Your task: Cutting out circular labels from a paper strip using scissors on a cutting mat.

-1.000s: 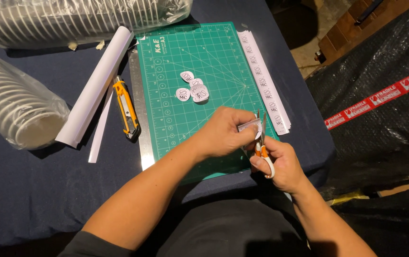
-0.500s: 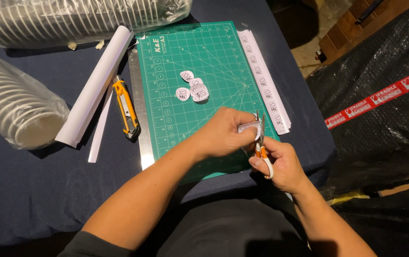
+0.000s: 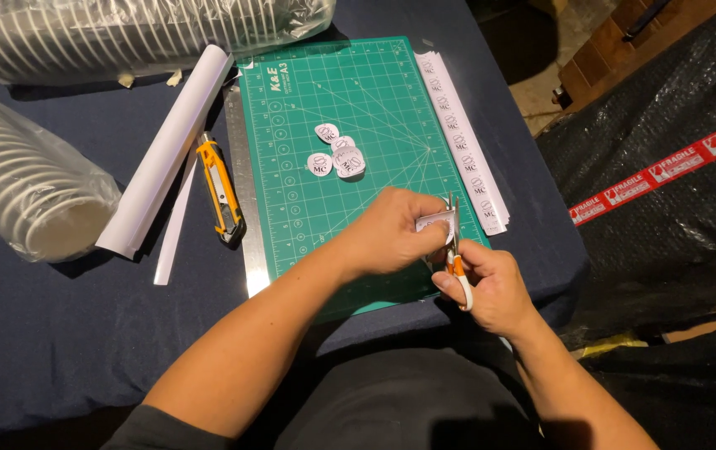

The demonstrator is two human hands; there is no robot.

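Observation:
My left hand [image 3: 395,232] pinches a small white printed paper piece [image 3: 437,223] over the near right corner of a green cutting mat [image 3: 316,92]. My right hand [image 3: 491,287] grips small scissors with an orange and white handle [image 3: 458,271]; the blades point up against the paper piece. Several round cut-out stickers [image 3: 334,154] lie in a cluster on the middle of the mat. A white strip of printed stickers [image 3: 462,142] lies along the mat's right edge.
A steel ruler [image 3: 241,208] lies along the mat's left edge, with a yellow utility knife [image 3: 220,192] and a rolled white sheet [image 3: 170,150] beside it. Two bagged stacks of white cups [image 3: 24,183] lie at the left and top. Black bubble wrap with red tape [image 3: 666,167] lies at the right.
Both hands stay in nearly the same place; the paper piece has turned slightly between my left fingers at the scissor blades.

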